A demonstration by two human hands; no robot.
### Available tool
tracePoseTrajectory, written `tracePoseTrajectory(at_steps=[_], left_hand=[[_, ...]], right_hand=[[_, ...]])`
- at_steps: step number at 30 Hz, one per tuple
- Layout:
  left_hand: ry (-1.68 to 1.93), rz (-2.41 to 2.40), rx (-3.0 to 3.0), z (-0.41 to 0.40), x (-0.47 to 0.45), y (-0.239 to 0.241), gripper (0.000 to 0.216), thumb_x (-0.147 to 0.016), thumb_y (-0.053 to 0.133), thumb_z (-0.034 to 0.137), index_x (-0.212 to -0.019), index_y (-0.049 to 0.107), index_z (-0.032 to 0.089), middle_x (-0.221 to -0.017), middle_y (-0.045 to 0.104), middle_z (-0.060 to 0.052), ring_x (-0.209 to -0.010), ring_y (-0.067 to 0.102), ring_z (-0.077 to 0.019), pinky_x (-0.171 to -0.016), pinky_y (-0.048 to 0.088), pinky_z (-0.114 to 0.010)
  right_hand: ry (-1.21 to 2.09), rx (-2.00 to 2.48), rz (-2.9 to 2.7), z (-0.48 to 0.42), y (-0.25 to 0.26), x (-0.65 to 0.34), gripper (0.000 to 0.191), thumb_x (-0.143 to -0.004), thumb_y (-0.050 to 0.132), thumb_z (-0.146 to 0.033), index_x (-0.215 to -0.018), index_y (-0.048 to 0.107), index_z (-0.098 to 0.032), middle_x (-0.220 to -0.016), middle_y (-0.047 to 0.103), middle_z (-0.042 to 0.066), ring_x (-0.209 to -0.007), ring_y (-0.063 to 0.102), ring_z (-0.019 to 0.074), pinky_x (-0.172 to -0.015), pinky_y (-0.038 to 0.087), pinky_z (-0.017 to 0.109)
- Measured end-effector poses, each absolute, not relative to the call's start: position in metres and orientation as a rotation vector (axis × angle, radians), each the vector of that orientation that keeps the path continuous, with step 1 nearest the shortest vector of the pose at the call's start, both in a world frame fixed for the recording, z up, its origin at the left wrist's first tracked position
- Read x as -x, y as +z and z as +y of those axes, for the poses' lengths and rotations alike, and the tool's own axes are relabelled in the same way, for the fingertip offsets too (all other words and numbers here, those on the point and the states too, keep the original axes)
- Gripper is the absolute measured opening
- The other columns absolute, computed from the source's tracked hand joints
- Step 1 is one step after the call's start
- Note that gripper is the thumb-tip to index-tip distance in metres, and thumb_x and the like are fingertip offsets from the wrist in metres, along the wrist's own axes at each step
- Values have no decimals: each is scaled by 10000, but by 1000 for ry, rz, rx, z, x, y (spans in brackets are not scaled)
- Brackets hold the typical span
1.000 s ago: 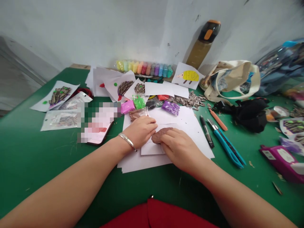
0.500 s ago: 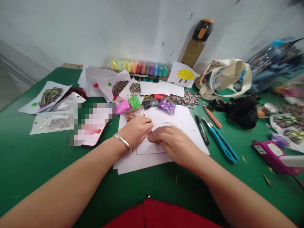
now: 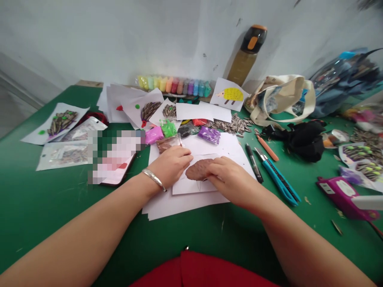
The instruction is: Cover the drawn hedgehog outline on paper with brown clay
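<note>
A flat oval of brown modelling clay (image 3: 198, 170) is spread on a small sheet of drawing paper (image 3: 182, 188), with faint pencil lines below it. My right hand (image 3: 229, 175) has its bent fingers pressed together on the clay's right end, hiding that part. Across the paper's left edge lies my left hand (image 3: 172, 164), fingers stretched out and flat, beside the clay. A silver bangle (image 3: 154, 179) circles the left wrist. Just behind that hand sits a packet of brown clay (image 3: 167, 144).
Pink (image 3: 154, 135), green (image 3: 169, 128) and purple clay packets (image 3: 209, 135) lie behind the paper, near loose sunflower seeds (image 3: 233, 124). On the right are a pen (image 3: 254, 163), a blue cutter (image 3: 278, 177) and a magenta device (image 3: 344, 197). A phone (image 3: 115, 163) lies left.
My right hand has slid slightly right along the clay, uncovering more of the brown oval. My left hand has stayed in place.
</note>
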State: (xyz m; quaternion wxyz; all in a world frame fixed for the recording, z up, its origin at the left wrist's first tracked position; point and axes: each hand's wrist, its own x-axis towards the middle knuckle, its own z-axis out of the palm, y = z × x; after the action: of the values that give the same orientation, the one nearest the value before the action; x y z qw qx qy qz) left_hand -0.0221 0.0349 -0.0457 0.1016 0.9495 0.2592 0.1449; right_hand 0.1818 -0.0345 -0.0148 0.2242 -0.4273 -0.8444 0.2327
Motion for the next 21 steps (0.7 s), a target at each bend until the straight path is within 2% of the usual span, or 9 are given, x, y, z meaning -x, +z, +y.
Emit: tracePoseTrajectory(at_steps=[5,9,11,16,21], left_hand=[[426,777,-2815,34,22,-46,210,-930,427,136,-888,633,140,-932,609,-93,-877,537,-208,-829,433,-357],[420,781,-2831,34,22,-47,195,-924,442,127,-883,633,134,-931,604,-91,-872,530,-206,-831,432,-352],[407,786,-2837,34,22,-47,194,-925,444,128,-885,633,131,-933,604,-92,-874,529,-207,-831,433,-354],[415,770,-2842,34,22,-46,211,-937,433,137,-919,643,120,-952,614,-105,-887,536,-215,-842,439,-365],[452,751,-2834,35,22,-46,236,-948,418,144,-968,649,106,-972,627,-119,-918,548,-228,-861,446,-378]], right_hand=[[620,1165,-2328,-36,-17,-180,330,-826,465,-4,-929,716,-192,-1032,732,5,-1005,639,150,-918,480,297],[647,1151,-2341,-38,-18,-179,353,-858,443,-24,-1034,696,-197,-1093,718,14,-1050,625,157,-955,462,322],[626,1158,-2344,-38,-19,-178,340,-862,445,-27,-1022,696,-193,-1091,716,15,-1046,622,155,-949,457,313],[611,1193,-2366,-37,-14,-184,322,-845,461,-26,-968,698,-207,-1022,717,2,-991,618,156,-907,448,294],[502,1566,-2386,-35,0,-206,213,-852,498,-103,-835,688,-197,-800,657,30,-806,572,185,-737,426,306]])
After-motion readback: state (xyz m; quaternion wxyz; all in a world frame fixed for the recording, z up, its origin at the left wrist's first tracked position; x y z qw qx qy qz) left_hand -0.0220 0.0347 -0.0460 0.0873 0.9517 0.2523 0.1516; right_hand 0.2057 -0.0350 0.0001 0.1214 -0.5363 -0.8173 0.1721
